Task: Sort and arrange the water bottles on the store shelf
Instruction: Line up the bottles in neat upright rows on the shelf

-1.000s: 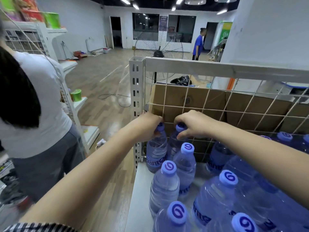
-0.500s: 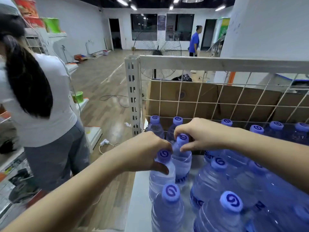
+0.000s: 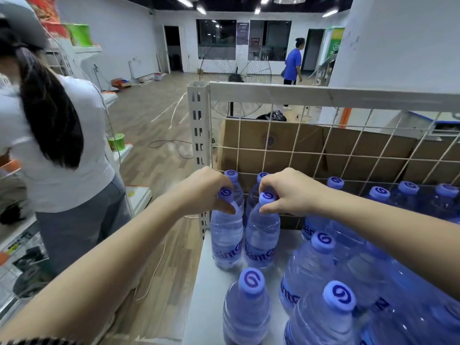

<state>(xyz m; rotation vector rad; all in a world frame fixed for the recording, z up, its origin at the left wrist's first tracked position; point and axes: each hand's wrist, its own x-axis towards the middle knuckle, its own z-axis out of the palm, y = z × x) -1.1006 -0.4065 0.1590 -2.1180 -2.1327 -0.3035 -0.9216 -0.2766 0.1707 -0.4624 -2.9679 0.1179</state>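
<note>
The left bottle [image 3: 226,242] and the right bottle [image 3: 261,245] are upright and side by side, touching, at the left end of the shelf [image 3: 209,295]. They sit just in front of the back row [image 3: 232,176] along the wire grid [image 3: 323,150]. Whether their bases rest on the board or hang just above it I cannot tell. The left hand [image 3: 206,192] pinches the left bottle by the neck under its cap, and the right hand [image 3: 288,192] pinches the right bottle the same way. That grip probably lets both be moved at once and set square as a second row, labels to the front. Another small bottle [image 3: 246,312] stands nearer, apart from the pair, likely next in line. Big bottles [image 3: 311,277] crowd the right side, which would explain keeping the small ones by the corner post [image 3: 199,145]. A cardboard box [image 3: 273,145] stands behind the grid, and a person in a white top [image 3: 62,145] is at the left.
</note>
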